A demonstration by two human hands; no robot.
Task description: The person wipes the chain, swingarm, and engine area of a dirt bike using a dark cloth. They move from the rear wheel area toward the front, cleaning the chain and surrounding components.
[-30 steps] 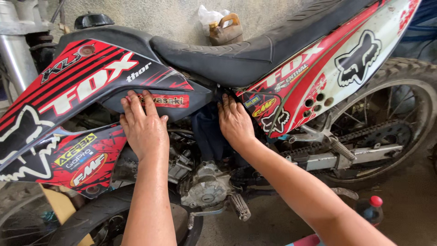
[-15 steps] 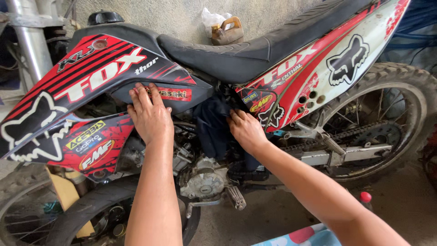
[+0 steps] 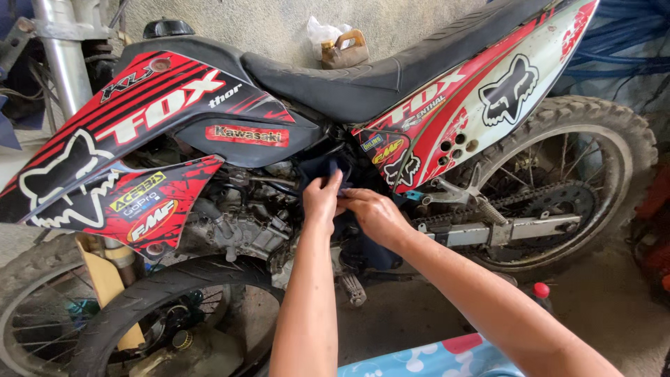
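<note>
Dark blue cloth (image 3: 322,183) is sitting at the centre of the frame, tucked into the gap of the motorcycle (image 3: 293,119) below the front of the black seat (image 3: 363,80), between the black-and-red tank cover (image 3: 174,112) on the left and the red-and-white side panel (image 3: 460,119) on the right. Both hands are meeting on it. The left hand (image 3: 322,200) is pinching an upper fold of the cloth between thumb and fingertips, the fingers nearly closed on it. The right hand (image 3: 375,213) is lying just beside it with its fingers curled onto the cloth, though how firm that grip is I cannot tell.

Judging by how things lie, the work on the cloth seems to be midway: part of it is hanging down over the engine (image 3: 244,223) and the rest is lodged in the frame gap, neither fully in nor fully out. The engine to the left is lying uncovered. A loose tyre (image 3: 167,300) is leaning at the lower left, and a small red-capped bottle (image 3: 540,293) is standing on the floor at the lower right.
</note>
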